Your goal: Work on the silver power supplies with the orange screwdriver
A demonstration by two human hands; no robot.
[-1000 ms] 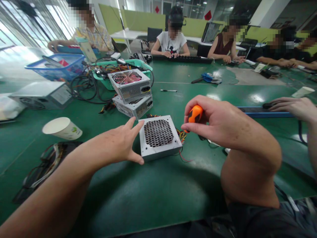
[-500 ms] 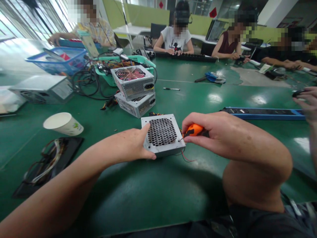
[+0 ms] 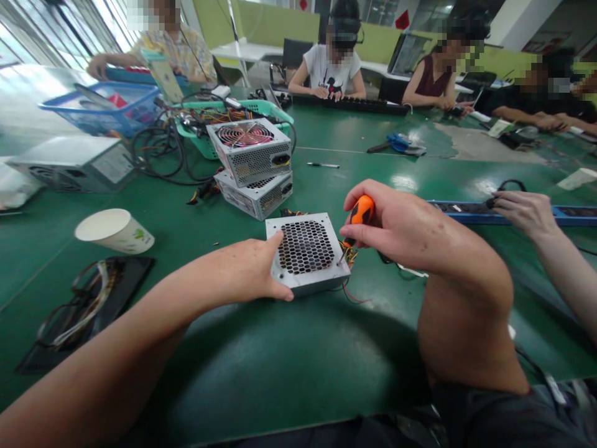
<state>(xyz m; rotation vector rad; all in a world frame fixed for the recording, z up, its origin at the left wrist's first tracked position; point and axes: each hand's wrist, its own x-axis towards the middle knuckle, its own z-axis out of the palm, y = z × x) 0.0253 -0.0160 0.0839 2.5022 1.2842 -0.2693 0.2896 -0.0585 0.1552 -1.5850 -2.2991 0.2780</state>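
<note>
A grey metal power supply case (image 3: 321,283) with a honeycomb grille lies on the green table in front of me. My left hand (image 3: 261,269) grips its left side, thumb and fingers on the near and far parts of that edge. In my right hand (image 3: 373,214) is an orange and black screwdriver (image 3: 363,210), tilted, its thin shaft pointing down at the near right corner of the case. The tip appears to be at the screw hole there. Yellow, black and red wires (image 3: 349,254) come out on the right side.
Two stacked power supplies (image 3: 254,155) stand behind the case, beside a green basket (image 3: 280,118) of cables. On the left are a paper cup (image 3: 116,231) and glasses on a black pouch (image 3: 125,280). Another person's hand (image 3: 525,211) is at a blue power strip (image 3: 564,214) on the right.
My right hand has risen, and the screwdriver has gone from lying low to steeper above the corner. The other person's hand has come in from the right to the power strip.
</note>
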